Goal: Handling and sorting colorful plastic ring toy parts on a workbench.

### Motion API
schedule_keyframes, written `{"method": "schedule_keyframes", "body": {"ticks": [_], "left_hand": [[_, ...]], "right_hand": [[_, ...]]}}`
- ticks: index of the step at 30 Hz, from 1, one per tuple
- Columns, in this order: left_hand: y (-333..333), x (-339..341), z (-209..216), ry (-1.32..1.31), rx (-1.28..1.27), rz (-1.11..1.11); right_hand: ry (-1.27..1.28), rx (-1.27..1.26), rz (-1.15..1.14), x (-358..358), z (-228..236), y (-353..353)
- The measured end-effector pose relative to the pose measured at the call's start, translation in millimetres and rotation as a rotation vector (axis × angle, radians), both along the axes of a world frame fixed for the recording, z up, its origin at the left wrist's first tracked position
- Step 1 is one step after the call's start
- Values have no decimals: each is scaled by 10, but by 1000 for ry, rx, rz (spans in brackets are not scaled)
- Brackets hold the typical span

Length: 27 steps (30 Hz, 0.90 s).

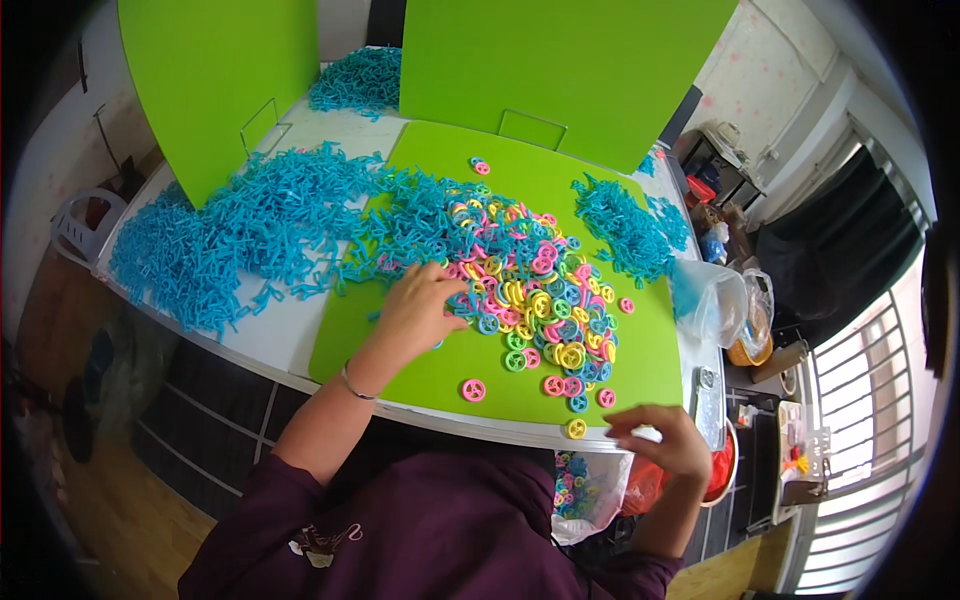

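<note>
Dark purple cloth (430, 520) of the wearer's top lies nearest my camera. Beyond it I see the left hand (428, 305) at the left side of the heap of small wheels (540, 300), fingers curled downward; I cannot tell whether they grip anything. The right hand (668, 440) hangs open at the near right, fingers loosely bent, near 1 yellow wheel (576, 429). Smooth, round and spoked, the wheels cover a flat green board (430, 395); spindly blue pieces (280, 230) tangle across the left of the white desk (285, 338).
</note>
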<state>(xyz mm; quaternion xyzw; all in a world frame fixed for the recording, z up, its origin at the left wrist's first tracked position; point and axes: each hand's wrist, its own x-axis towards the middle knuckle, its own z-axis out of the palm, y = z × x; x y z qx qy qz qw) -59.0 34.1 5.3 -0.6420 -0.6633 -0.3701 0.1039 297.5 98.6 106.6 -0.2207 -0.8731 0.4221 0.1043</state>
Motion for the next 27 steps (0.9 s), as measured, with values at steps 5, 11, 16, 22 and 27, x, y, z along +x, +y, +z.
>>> {"method": "schedule_keyframes", "body": {"ticks": [5, 11, 16, 22, 27], "left_hand": [[30, 73, 147, -315, -179, -13], [70, 168, 159, -469, -111, -100], [69, 295, 100, -212, 0, -179], [36, 290, 111, -133, 11, -179], [33, 322, 70, -10, -113, -188]], "right_hand": [[196, 106, -56, -1023, -247, 79], [221, 152, -376, -1758, -546, 181], [277, -97, -376, -1783, -690, 323], [482, -308, -491, -1617, -662, 503], [495, -305, -499, -1524, -688, 532]]}}
